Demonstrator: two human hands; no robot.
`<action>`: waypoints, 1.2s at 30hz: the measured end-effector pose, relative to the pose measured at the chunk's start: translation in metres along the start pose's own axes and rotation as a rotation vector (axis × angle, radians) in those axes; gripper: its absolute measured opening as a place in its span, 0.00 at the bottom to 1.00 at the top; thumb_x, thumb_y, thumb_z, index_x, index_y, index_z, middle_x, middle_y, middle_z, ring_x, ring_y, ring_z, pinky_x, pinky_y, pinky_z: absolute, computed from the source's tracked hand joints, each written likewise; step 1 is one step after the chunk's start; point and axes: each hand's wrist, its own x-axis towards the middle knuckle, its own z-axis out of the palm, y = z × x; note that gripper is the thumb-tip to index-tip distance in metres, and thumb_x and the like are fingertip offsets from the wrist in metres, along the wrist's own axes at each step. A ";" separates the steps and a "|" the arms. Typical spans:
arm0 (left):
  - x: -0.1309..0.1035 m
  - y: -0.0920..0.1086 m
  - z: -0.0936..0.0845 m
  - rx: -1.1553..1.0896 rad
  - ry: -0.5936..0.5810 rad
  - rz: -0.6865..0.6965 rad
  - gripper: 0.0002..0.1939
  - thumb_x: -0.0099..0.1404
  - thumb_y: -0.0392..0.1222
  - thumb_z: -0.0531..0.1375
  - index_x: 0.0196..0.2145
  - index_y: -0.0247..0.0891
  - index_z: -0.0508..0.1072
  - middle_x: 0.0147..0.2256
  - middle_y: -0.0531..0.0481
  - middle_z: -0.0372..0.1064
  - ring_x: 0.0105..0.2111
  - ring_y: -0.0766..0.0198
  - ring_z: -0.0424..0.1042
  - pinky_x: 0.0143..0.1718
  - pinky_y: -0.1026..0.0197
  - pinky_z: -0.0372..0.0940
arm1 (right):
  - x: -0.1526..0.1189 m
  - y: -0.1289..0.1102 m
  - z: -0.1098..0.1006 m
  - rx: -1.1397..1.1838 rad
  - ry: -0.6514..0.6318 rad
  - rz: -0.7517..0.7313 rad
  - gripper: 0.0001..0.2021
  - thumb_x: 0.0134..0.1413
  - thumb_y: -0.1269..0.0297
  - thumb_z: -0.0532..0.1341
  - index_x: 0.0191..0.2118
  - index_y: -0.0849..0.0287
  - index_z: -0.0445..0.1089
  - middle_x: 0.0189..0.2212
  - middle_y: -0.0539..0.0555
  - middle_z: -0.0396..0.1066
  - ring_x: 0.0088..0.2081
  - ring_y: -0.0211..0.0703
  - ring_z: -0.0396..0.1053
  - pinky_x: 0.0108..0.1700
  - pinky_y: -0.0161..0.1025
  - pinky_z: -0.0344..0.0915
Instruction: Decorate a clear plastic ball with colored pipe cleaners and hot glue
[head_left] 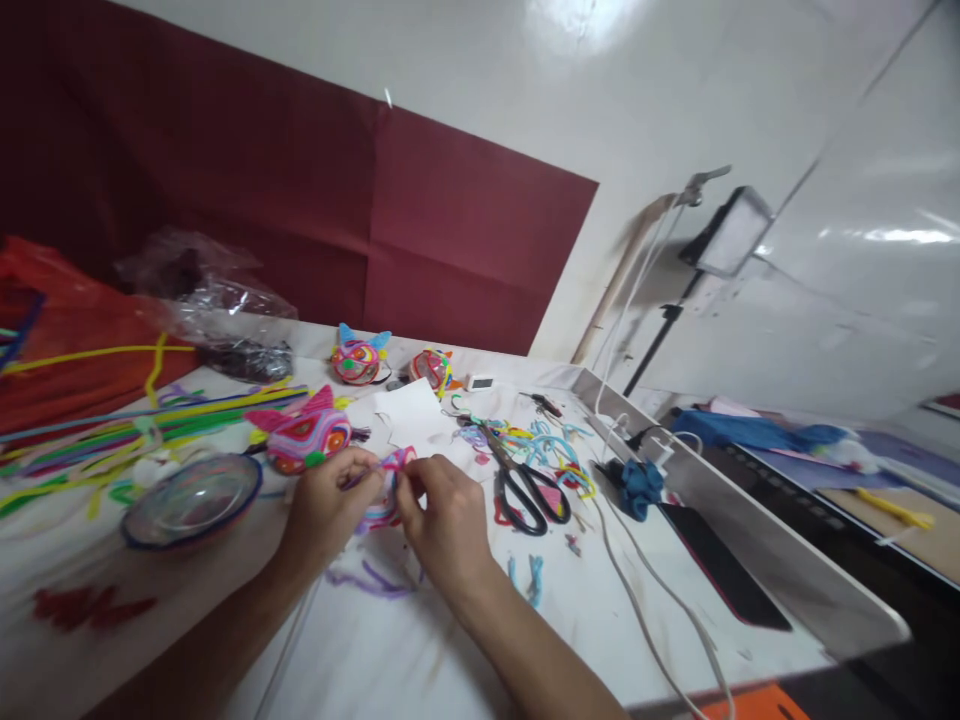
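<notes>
Close together over the white table, my two hands hold a small pink, blue and purple piece of craft work (381, 505). My left hand (330, 500) has its fingers pinched at the left edge of the piece. On the right edge, the thumb and fingers of my right hand (446, 515) are pressed together. A pink mask-like piece with pointed ears (304, 435) lies just behind my left hand. Purple pipe cleaner pieces (375, 580) lie below the hands.
Black-handled scissors (525, 490) and coloured scraps (551, 445) lie right of my hands. A clear bowl (196, 497) and long pipe cleaners (187, 425) are at left. Two decorated pieces stand at the back. A white cable (637, 600) and a black phone-like slab (724, 565) lie at right.
</notes>
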 end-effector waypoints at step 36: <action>-0.007 0.011 0.005 -0.243 -0.026 -0.107 0.06 0.46 0.44 0.59 0.18 0.39 0.67 0.15 0.57 0.59 0.18 0.68 0.59 0.19 0.64 0.56 | -0.018 -0.015 0.010 -0.029 0.155 -0.205 0.14 0.69 0.69 0.52 0.33 0.60 0.72 0.25 0.53 0.71 0.27 0.40 0.68 0.29 0.36 0.62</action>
